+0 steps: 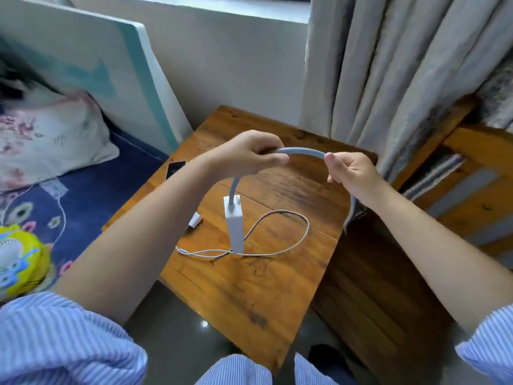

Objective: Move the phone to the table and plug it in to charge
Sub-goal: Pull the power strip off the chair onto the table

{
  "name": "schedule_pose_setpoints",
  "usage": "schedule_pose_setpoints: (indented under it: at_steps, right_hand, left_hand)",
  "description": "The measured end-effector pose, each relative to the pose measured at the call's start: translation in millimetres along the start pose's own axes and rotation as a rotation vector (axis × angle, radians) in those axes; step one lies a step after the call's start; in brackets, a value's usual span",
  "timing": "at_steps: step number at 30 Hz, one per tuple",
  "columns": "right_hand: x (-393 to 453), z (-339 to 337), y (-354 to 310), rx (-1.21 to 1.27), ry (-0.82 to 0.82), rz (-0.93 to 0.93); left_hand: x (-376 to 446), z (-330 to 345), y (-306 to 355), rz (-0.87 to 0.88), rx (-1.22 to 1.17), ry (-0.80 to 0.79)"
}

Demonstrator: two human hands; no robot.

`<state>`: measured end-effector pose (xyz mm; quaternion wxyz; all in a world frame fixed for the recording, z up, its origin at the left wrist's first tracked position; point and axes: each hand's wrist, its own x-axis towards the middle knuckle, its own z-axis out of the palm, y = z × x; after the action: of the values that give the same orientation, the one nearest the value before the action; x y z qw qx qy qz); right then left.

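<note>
Both hands hold a thick grey power cord (304, 152) arched above the wooden table (249, 287). My left hand (247, 155) pinches its left part and my right hand (351, 172) grips its right part. The cord runs down to a white power strip (234, 225) hanging upright over the table. A thin white charging cable (280, 234) lies looped on the tabletop, with a small white charger plug (195, 220) beside my left forearm. The dark phone (175, 169) lies at the table's left edge, partly hidden by my left arm.
A bed with a blue floral sheet (83, 195), a pillow (47, 140) and a yellow toy (19, 259) lies to the left. A white board (111, 65) leans on the wall. Grey curtains (388, 65) hang behind the table. Wooden furniture (472, 176) stands at right.
</note>
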<state>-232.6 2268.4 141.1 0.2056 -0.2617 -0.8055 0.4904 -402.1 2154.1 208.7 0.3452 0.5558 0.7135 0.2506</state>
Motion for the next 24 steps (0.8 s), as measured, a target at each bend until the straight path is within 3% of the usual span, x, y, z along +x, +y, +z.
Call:
schedule_pose_setpoints:
  at_steps: [11,17,24]
  right_hand:
    - [-29,127,-36,-0.077,0.377,0.138]
    - [-44,135,-37,-0.232,0.417,0.174]
    - [-44,122,-25,-0.281,0.457,0.262]
  left_hand:
    - [-47,-47,-101,0.222,0.186,-0.063]
    - [-49,-34,-133,0.268,0.198,0.002]
    - [-39,-16,-184,-0.049,0.277,-0.092]
